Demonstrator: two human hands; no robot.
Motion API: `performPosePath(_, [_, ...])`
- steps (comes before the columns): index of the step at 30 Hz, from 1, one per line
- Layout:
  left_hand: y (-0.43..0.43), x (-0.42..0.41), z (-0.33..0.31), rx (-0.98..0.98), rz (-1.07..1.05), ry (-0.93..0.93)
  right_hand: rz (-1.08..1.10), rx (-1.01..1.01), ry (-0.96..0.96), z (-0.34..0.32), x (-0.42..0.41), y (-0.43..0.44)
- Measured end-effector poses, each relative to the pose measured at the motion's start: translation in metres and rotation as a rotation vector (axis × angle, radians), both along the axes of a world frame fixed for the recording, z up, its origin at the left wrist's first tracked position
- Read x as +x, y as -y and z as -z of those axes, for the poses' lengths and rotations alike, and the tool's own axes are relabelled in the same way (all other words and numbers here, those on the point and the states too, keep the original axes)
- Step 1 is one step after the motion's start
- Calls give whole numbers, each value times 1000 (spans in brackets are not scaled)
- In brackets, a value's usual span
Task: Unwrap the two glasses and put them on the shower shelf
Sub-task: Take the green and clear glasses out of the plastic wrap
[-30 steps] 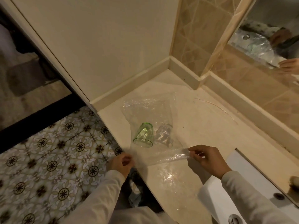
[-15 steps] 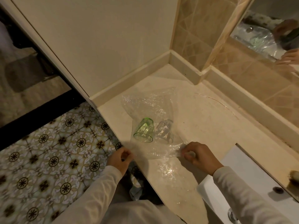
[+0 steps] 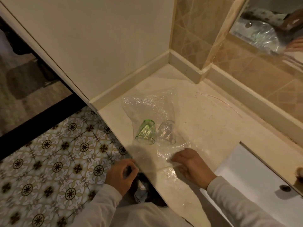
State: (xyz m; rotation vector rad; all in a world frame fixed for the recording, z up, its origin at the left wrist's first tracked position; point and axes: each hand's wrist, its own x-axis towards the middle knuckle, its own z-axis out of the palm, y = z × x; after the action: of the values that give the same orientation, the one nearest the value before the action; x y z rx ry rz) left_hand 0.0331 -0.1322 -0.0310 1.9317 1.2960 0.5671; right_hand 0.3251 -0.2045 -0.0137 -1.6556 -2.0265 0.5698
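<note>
The desk [image 3: 205,128] is unchanged. The wrap [image 3: 147,105] is now spread flatter than a second ago, its near edge brought down to the surface. The right hand [image 3: 191,164] is lowered with it, fingers bent on that edge. The left hand [image 3: 121,172] is kept at the desk's lip, fingers curled; whether wrap is pinched cannot be told. The green glass [image 3: 146,133] and clear glass [image 3: 166,133] are found side by side on the wrap, uncovered. Unwrapping is judged nearly done; shelving is outstanding.

patterned floor tiles [image 3: 49,161], cream wall [image 3: 98,38], beige counter [image 3: 213,120], mirror [image 3: 262,18], dim warm light.
</note>
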Motion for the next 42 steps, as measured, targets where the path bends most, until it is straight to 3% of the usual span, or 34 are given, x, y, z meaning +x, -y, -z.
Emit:
performPosePath(4, [-5, 21, -1, 248, 159, -209, 32, -226, -62, 19, -9, 17])
performPosePath(6, [-7, 39, -3, 313, 297, -365, 84, -115, 11, 25, -12, 30])
performPosePath(8, [-9, 60, -4, 378, 427, -534, 218, -49, 54, 28, -19, 43])
performPosePath(10, [-13, 78, -1, 427, 499, -640, 455, -168, 9, 29, -29, 52])
performPosePath(14, [-23, 99, 3, 461, 552, -787, 993, -592, -399, 29, -48, 54])
performPosePath(16, [-25, 104, 3, 490, 566, -770, 1143, -643, -720, 30, -59, 49])
performPosePath(18, [-26, 109, 1, 528, 555, -729, 1212, -604, -902, 32, -66, 43])
performPosePath(21, [-28, 112, -2, 564, 561, -721, 1227, -525, -913, 32, -65, 32])
performPosePath(26, [-27, 116, -5, 559, 608, -884, 1277, -490, -1007, 28, -58, 27])
performPosePath(37, [-27, 136, -35, 722, 509, -526, 1194, -427, -862, 31, -38, 32])
performPosePath(42, [-31, 154, -58, 938, 417, -314, 1195, -426, -778, 26, -6, 30])
